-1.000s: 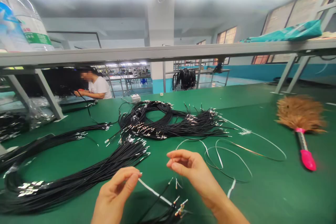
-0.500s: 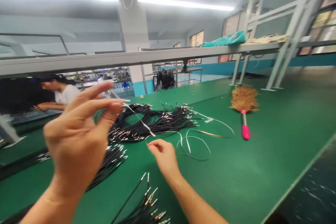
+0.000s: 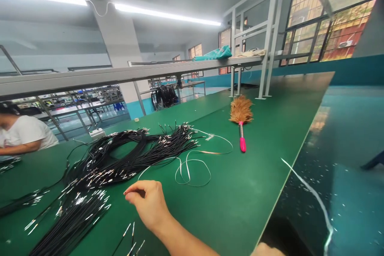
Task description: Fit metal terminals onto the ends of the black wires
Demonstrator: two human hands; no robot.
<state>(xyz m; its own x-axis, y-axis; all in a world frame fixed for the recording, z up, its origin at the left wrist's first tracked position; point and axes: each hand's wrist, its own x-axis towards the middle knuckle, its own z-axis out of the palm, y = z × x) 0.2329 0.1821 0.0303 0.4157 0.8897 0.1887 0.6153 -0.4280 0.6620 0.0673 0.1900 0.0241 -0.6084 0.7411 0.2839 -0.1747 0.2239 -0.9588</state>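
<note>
Green matting covers the bench (image 3: pixel 258 176). Near its front edge one hand (image 3: pixel 148 202), which I take for the left, hovers with fingers curled and tips pressed together, gripping nothing visible. Just left lie black wires (image 3: pixel 75 216) with metal tips; a coiled bundle (image 3: pixel 126 156) sits farther back. White strips (image 3: pixel 192 168) loop right of it. A feather duster (image 3: pixel 241 116) rests far right.

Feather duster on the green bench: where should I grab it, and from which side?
Take the feather duster by its pink handle, coming from above on the near side. It lies flat on the green bench, with the handle pointing toward the camera and the brown feathers away.
</note>
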